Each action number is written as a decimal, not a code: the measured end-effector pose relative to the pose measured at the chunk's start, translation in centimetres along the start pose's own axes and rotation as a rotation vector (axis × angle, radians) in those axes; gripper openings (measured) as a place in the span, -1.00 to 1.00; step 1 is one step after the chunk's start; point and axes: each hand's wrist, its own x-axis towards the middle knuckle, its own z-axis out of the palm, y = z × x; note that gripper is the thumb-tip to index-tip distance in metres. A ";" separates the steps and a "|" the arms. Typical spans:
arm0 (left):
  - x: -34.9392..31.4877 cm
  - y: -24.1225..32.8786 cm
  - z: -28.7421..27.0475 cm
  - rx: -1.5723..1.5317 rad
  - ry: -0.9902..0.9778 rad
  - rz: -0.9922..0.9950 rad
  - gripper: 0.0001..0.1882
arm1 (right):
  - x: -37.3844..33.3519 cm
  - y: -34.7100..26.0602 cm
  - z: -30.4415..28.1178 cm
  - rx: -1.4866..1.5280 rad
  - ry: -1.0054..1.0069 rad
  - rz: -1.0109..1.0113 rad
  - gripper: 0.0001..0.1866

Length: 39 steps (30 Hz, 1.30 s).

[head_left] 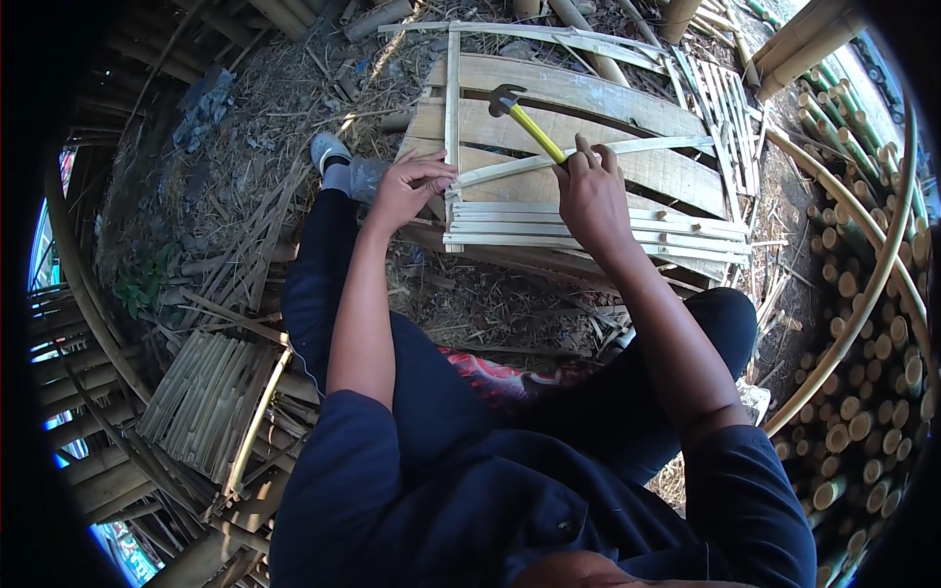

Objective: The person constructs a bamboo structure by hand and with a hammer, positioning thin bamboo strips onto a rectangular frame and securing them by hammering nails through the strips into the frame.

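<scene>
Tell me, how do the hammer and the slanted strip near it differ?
The hammer has a yellow handle and a dark head; the strip is pale all along. The strip is longer than the hammer. The hammer is gripped in the right hand, while the strip lies across the boards, its left end by the left hand. Both are long and narrow.

Cut bamboo poles lie piled along the right, their round ends showing, with a curved cane in front. At left, a bluish-grey crumpled scrap and a leafy green plant lie apart on littered ground.
</scene>
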 end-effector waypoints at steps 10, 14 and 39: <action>0.1 0.8 0.2 0.042 0.032 -0.015 -0.83 | 0.2 0.5 1.6 0.048 -0.297 0.059 -0.55; 0.0 0.7 0.3 0.058 0.065 -0.003 -0.82 | 0.5 -0.1 1.1 -0.002 -0.380 0.047 -0.52; 0.2 0.6 0.6 0.053 0.072 0.060 -0.88 | 0.3 0.2 1.4 0.030 -0.250 -0.059 -0.53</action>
